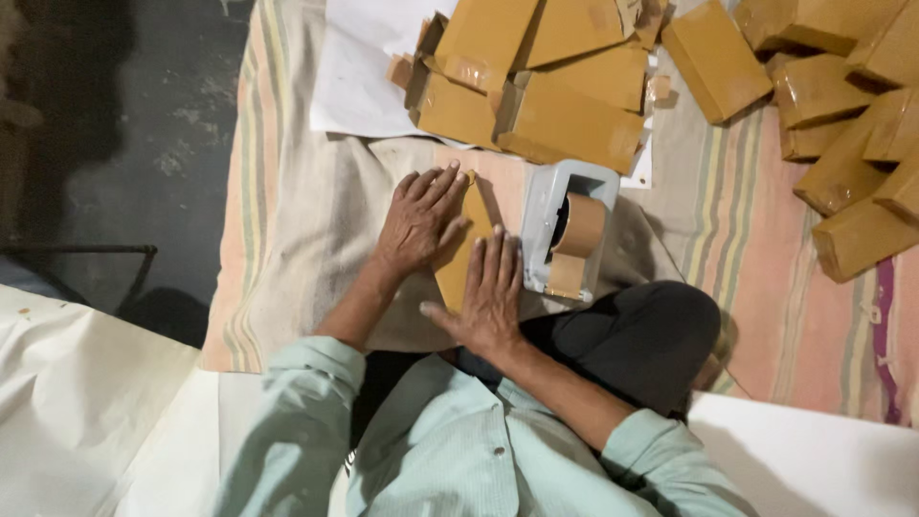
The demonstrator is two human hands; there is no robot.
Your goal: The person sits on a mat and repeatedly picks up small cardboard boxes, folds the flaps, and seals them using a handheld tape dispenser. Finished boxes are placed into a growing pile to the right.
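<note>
A flat brown cardboard packet [469, 235] lies on the striped cloth [316, 220] in front of me. My left hand [418, 218] presses flat on its upper left part, fingers spread. My right hand [487, 292] lies flat on its lower part, fingers pointing away from me. Neither hand grips anything. Just right of the packet stands a grey tape dispenser [565, 230] with a roll of brown tape.
Several flattened and taped brown packets [546, 91] are piled beyond my hands on white paper [359, 77]. More wrapped brown boxes [847, 124] lie at the far right. My dark-trousered knee [641, 340] is at the right. White sheets [67, 402] sit lower left.
</note>
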